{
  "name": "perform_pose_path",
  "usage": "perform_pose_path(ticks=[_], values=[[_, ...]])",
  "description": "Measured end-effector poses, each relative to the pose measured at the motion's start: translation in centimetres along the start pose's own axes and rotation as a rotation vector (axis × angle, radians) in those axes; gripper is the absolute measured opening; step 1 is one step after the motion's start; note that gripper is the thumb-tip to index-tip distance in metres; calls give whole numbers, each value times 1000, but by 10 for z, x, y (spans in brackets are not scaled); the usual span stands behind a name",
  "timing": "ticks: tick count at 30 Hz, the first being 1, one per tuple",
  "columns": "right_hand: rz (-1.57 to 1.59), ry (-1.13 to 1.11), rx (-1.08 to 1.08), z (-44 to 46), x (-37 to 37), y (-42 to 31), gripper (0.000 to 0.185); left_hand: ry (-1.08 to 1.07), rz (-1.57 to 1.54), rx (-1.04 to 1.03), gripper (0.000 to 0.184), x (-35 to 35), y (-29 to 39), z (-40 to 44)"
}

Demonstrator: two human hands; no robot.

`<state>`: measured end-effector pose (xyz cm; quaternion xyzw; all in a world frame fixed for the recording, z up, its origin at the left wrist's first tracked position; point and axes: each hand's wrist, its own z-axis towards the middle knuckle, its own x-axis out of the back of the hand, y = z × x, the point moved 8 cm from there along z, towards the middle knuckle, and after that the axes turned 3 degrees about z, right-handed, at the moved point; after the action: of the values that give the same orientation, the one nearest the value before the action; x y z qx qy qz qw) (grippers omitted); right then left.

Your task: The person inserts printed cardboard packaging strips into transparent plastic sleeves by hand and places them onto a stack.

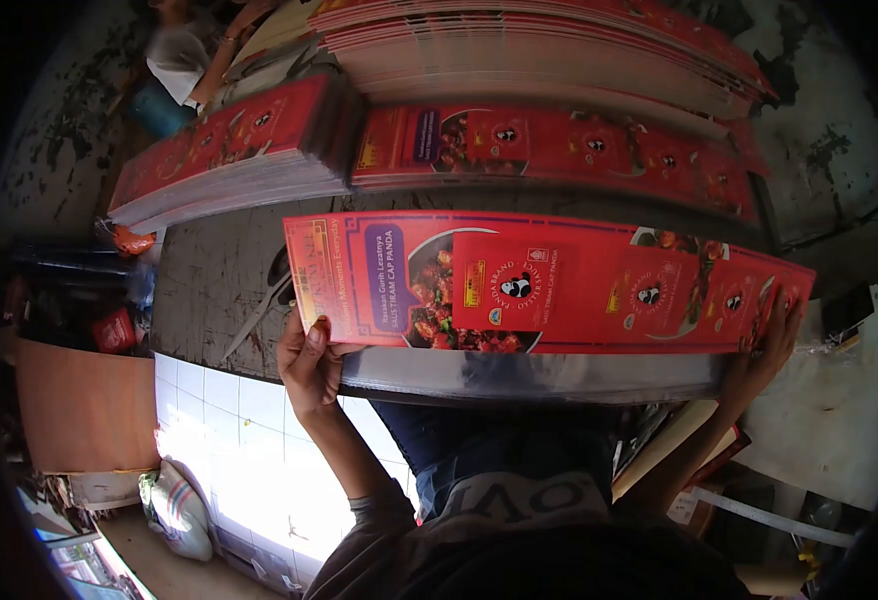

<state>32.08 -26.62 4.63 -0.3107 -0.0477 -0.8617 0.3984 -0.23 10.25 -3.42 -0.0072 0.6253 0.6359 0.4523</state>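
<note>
A long red printed sheet (pixel 579 290) with panda logos and food pictures spans the space between my hands, close to my body. My left hand (pixel 311 355) grips its lower left corner, thumb on top and fingers underneath. At the right end, my right hand (pixel 777 335) is closed on the sheet's edge, its fingers partly hidden. Along the near table edge, just below the sheet, lies shiny clear plastic (pixel 529 372); whether it is one piece or a pile I cannot tell. Scissors (pixel 251 328) lie left of the sheet, partly covered by it.
Beyond the sheet, on the dark worn table (pixel 194 285), stand a left stack of red printed sheets (pixel 229 150), a middle row of them (pixel 559 145) and a tall pile (pixel 559 50) behind. Another person (pixel 184 55) is at the far left. A white sack (pixel 177 510) sits below.
</note>
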Motion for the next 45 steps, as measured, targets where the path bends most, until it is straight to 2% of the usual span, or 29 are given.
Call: perform_pose_path(ticks=[2, 28, 31, 45], values=[[-14, -53, -17, -1, -3, 5, 64, 2, -5, 7, 40, -3, 1, 0], [36, -103, -92, -1, -3, 11, 59, 35, 55, 6, 49, -6, 4, -4], [41, -102, -99, 1, -3, 9, 59, 18, -5, -6, 39, -10, 6, -3], [31, -117, -133, -2, -3, 14, 56, 34, 27, -11, 44, -6, 5, -3]])
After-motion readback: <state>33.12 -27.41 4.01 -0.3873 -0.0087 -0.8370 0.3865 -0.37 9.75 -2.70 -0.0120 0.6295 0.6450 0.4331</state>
